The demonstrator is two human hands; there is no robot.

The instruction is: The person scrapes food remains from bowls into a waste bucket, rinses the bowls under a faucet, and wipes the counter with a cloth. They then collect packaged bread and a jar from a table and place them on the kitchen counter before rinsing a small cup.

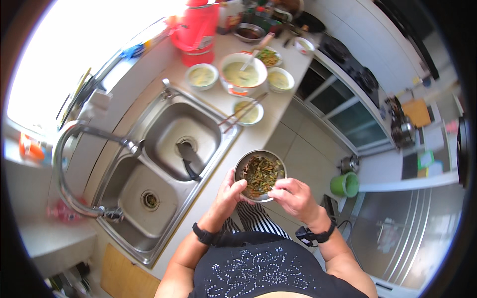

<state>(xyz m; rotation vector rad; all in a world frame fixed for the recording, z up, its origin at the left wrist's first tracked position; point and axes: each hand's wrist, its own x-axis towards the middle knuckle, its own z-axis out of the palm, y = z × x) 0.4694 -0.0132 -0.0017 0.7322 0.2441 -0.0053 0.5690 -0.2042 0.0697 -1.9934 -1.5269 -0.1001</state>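
Observation:
My left hand (231, 188) holds a round stainless-steel bowl (240, 164) by its left side, thumb over the rim. Chopped, cooked-looking greens with orange bits (261, 173) lie inside it. At the bowl's lower right edge is my right hand (294, 195), thumb and fingers pinched together. Whether those fingertips grip the rim or a small utensil is hidden. The bowl is in front of my body, beside the counter edge. On the counter beyond it, a white bowl of pale soup (248, 116) has a pair of chopsticks (244, 111) laid across it.
To the left is a double steel sink (149, 219) with a knife (189, 160) in its far basin and a curved faucet (59, 160). Farther back stand a soup pot (244, 87) with a ladle (257, 52), more bowls and a red thermos (197, 37). A green bin (343, 185) stands at right.

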